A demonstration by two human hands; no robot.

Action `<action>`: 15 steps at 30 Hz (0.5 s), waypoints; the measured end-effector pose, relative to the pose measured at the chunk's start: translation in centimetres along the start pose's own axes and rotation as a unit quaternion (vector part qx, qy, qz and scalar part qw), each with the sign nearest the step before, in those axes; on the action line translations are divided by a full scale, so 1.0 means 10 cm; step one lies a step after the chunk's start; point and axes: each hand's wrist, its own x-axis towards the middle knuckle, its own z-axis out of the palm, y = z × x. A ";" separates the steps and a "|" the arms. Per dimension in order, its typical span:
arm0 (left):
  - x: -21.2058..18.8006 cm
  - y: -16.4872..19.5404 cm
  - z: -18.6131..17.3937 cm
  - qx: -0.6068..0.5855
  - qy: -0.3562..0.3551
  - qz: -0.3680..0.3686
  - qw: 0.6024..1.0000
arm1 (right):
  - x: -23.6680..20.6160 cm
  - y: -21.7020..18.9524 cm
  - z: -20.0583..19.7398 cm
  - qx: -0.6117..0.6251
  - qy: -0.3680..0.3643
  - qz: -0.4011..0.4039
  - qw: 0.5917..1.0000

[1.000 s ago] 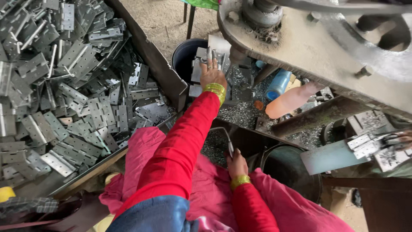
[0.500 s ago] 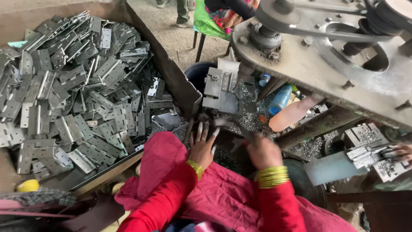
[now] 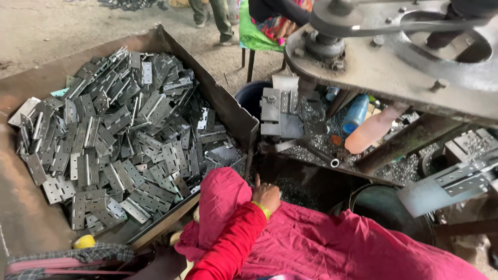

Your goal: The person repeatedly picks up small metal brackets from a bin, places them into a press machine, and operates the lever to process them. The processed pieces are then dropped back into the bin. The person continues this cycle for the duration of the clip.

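Observation:
My left hand (image 3: pixel 265 195), in a red sleeve with a yellow-green bangle, rests at the upper edge of the pink cloth (image 3: pixel 311 243) over my lap. Its fingers reach down into a dark bin of metal shavings (image 3: pixel 295 189), so whether they hold anything is hidden. My right hand is out of sight. A large heap of grey metal hinges (image 3: pixel 124 135) fills the rusty tray (image 3: pixel 220 96) to the left of my hand. A few hinges (image 3: pixel 277 111) stand stacked at the press machine (image 3: pixel 394 67) just beyond it.
A blue bottle (image 3: pixel 356 113) and a pale orange bottle (image 3: pixel 371 134) lie under the machine. A dark bucket (image 3: pixel 250 94) stands behind the tray, and a round bin (image 3: pixel 394 210) sits at right. Another person's legs (image 3: pixel 210 15) and a green seat (image 3: pixel 254 33) are at the top.
My left hand pulled back from the machine to the bin by my lap. My right hand dropped out of view. The camera tilted up and left.

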 end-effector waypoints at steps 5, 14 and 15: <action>-0.03 0.04 -0.19 -0.016 0.015 -0.006 1.000 | -0.17 0.12 -0.03 -0.002 -0.046 0.020 0.999; -0.10 0.09 -0.20 -0.018 0.048 0.006 0.999 | -0.18 0.16 -0.09 0.010 -0.073 0.009 0.997; -0.09 0.08 -0.23 -0.027 0.058 0.009 0.998 | -0.06 0.20 -0.09 0.012 -0.076 0.008 0.997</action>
